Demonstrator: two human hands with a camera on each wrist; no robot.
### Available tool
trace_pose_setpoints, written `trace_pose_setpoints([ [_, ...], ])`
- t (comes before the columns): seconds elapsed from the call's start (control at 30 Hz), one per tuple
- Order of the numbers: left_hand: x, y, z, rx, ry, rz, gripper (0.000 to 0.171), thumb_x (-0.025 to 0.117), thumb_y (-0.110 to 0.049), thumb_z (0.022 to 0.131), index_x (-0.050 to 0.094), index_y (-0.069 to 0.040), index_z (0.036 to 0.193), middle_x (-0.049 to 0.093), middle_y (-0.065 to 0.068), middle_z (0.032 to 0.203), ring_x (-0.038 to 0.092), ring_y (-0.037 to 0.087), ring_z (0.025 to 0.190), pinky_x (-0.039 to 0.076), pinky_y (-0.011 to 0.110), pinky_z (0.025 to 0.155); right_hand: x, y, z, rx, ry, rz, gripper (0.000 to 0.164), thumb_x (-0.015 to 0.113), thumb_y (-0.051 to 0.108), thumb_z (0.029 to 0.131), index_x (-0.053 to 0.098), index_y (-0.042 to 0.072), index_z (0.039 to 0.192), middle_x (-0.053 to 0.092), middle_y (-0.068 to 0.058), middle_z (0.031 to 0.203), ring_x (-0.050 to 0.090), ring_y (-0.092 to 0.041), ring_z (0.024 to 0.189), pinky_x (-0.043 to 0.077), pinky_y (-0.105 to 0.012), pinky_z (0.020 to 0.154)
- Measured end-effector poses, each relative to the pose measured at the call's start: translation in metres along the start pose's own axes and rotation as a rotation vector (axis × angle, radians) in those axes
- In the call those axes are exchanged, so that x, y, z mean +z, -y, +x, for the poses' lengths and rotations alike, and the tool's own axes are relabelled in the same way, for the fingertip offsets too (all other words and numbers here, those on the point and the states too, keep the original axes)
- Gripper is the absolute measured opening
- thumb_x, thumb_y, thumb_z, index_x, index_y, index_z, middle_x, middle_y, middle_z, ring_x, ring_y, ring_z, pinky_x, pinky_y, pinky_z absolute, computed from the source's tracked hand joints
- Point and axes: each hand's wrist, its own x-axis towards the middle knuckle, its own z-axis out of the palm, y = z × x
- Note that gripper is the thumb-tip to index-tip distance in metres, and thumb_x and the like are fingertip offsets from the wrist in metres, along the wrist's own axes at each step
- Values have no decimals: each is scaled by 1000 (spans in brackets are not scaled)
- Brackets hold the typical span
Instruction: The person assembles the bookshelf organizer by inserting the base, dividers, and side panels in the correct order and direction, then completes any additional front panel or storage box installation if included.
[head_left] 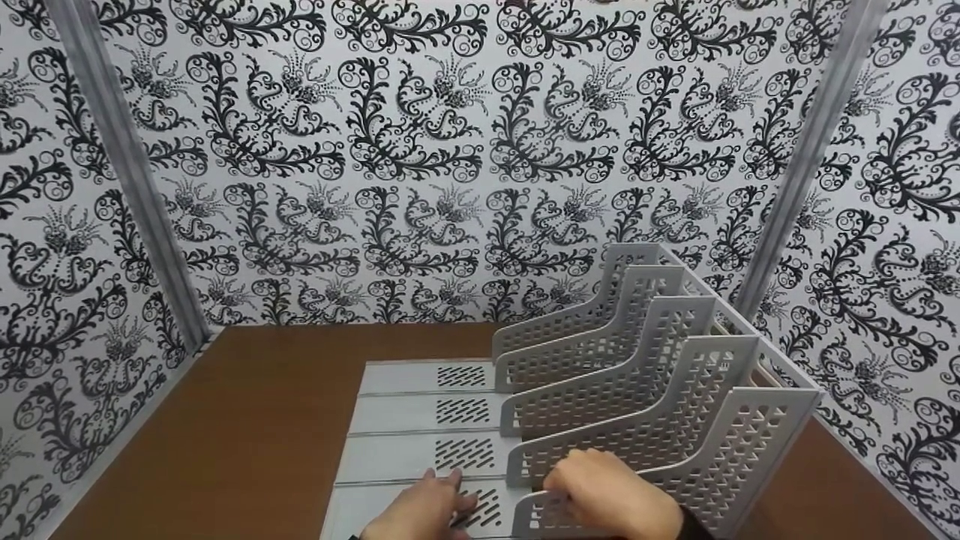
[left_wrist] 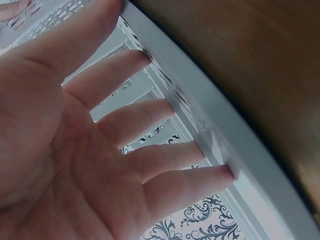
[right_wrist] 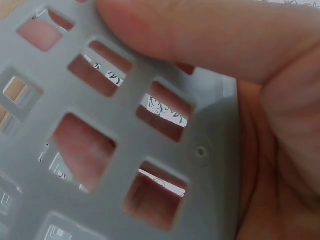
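Note:
A grey plastic file organizer (head_left: 600,431) with several perforated upright dividers stands on the right half of the table, its flat slotted base panels (head_left: 401,415) spreading leftward. My right hand (head_left: 611,491) grips the nearest divider over its low front edge. In the right wrist view the thumb (right_wrist: 200,42) lies on one face of that perforated divider (right_wrist: 215,150), and fingers show through its holes from the other side. My left hand (head_left: 424,506) rests on the nearest base panels with its fingers extended. In the left wrist view its fingertips (left_wrist: 220,172) touch the grey plastic.
The brown wooden table (head_left: 247,427) extends to the left of the organizer. Walls covered in black-and-white scroll pattern (head_left: 420,150) enclose the back and sides, with grey metal posts (head_left: 135,165) at the corners.

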Motion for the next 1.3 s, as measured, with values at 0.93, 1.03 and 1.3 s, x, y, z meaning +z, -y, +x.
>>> trace_pose_setpoints([
  [0.93,-2,-2,3,-74,61,-51,44,74,-27,79,65,-35,121,56,11,136,52,46,120,49,55,91,-54,-7,78,244,374,-196,17,83,7,57,67,13,62,65,0,65,58,-16,57,51,-29,55],
  [1.03,-2,-1,4,-77,62,-60,44,74,-27,78,65,-35,121,56,12,136,51,47,121,48,56,92,-39,-5,83,215,369,-315,19,80,3,57,63,13,58,65,-3,67,59,-20,59,53,-33,57],
  [1.3,0,-2,5,-66,28,-47,48,76,-29,77,65,-24,124,59,14,131,56,45,115,52,52,87,-28,-8,80,218,213,-315,13,66,0,71,63,8,62,67,-10,71,64,-29,61,54,-42,56],
])
